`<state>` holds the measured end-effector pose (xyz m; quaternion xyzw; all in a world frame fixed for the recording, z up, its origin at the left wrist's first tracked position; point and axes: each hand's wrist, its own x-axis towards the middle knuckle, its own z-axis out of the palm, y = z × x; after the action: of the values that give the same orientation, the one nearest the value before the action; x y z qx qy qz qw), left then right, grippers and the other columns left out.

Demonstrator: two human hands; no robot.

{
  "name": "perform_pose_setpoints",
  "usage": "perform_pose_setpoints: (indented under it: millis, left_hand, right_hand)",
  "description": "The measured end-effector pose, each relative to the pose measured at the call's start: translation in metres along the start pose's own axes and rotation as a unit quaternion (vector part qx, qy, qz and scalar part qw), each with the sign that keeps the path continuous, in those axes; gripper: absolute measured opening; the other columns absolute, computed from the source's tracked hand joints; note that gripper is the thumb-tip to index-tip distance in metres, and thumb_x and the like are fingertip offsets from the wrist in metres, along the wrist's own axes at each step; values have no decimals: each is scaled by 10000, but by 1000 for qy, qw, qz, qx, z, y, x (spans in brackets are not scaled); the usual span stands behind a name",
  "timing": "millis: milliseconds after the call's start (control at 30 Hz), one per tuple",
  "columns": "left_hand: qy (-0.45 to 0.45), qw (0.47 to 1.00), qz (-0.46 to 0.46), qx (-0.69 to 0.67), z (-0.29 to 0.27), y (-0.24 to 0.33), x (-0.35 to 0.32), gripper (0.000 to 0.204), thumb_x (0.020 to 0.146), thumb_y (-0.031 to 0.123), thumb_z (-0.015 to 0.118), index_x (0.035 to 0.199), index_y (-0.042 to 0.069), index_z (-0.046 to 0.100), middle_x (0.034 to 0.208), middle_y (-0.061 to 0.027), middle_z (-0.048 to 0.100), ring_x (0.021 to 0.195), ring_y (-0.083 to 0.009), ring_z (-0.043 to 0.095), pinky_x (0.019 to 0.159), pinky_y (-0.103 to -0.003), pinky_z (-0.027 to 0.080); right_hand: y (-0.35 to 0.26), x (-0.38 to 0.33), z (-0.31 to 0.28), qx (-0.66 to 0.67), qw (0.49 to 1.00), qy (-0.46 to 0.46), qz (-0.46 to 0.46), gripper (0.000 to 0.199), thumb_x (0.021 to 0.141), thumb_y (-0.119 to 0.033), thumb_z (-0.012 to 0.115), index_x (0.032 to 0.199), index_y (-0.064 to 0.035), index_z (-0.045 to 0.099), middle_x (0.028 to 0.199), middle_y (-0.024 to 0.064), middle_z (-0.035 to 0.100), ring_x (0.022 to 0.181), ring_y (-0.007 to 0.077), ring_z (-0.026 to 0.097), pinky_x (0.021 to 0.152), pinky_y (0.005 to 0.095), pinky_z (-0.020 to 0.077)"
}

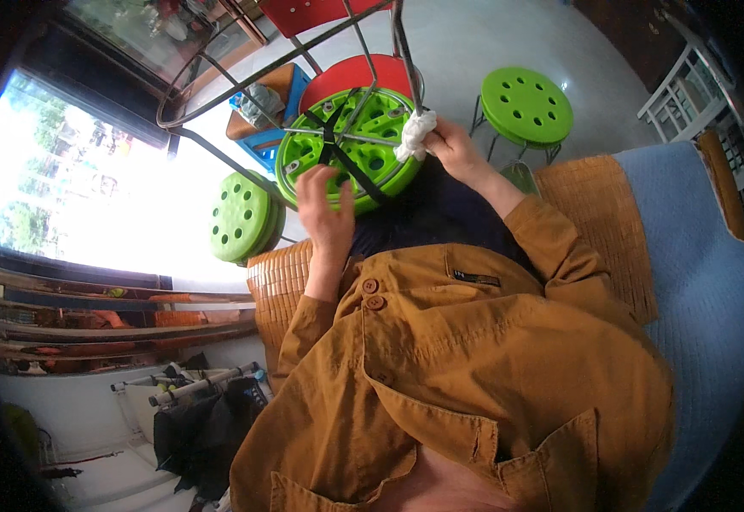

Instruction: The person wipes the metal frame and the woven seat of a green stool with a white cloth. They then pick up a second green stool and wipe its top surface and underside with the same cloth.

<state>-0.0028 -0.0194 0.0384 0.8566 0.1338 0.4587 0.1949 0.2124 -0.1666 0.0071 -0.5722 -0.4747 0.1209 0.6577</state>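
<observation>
An upturned stool (386,183) with a green plastic seat rests on my lap, its underside facing up. Its bent metal legs (244,85) reach away from me, and black straps (357,171) cross over the ribbed underside. My right hand (459,154) grips a crumpled white cloth (415,135), which is pressed against a metal leg at the seat's right edge. At the near left rim, my left hand (326,212) has its fingers bent over the seat's edge, thumb toward the right.
Another green stool (526,106) stands ahead to the right, and one more (241,218) to the left. A red chair (363,75) and a blue stool with a brown top (280,94) stand beyond. I sit on a woven mat (594,213) beside blue bedding (688,239).
</observation>
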Motion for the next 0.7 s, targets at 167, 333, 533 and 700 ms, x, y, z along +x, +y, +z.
perform_pose_setpoints:
  millis: [167, 333, 533, 700]
  left_hand:
    - [-132, 970, 46, 200, 26, -17, -2, 285, 892, 213, 597, 1155, 174, 700, 1368, -53, 575, 1302, -323, 489, 1111, -490, 331]
    - [-132, 968, 49, 209, 24, -17, -8, 279, 853, 178, 612, 1116, 173, 706, 1326, -44, 600, 1273, -281, 520, 1104, -516, 329]
    - [-130, 972, 47, 188, 27, -17, -5, 274, 858, 181, 602, 1114, 172, 701, 1321, -43, 602, 1264, -277, 528, 1104, -521, 328]
    - [-129, 972, 51, 191, 25, -17, -6, 261, 860, 183, 597, 1098, 173, 704, 1309, -39, 608, 1258, -276, 529, 1104, -514, 326]
  right_hand:
    - [-49, 25, 2, 27, 1000, 7, 6, 210, 1025, -141, 524, 1139, -11, 642, 994, 56, 706, 907, 145, 646, 821, 307, 510]
    - [-111, 86, -7, 29, 996, 23, -87, 220, 1017, -175, 548, 1102, -5, 659, 934, 39, 698, 831, 105, 631, 756, 273, 510]
    - [-125, 113, 0, 12, 983, 74, -168, 225, 1017, -179, 542, 1090, -7, 667, 928, 48, 708, 835, 113, 648, 740, 286, 509]
    - [-85, 67, 7, 9, 990, 71, -121, 211, 1035, -151, 511, 1110, -15, 654, 940, 36, 705, 839, 116, 637, 771, 301, 510]
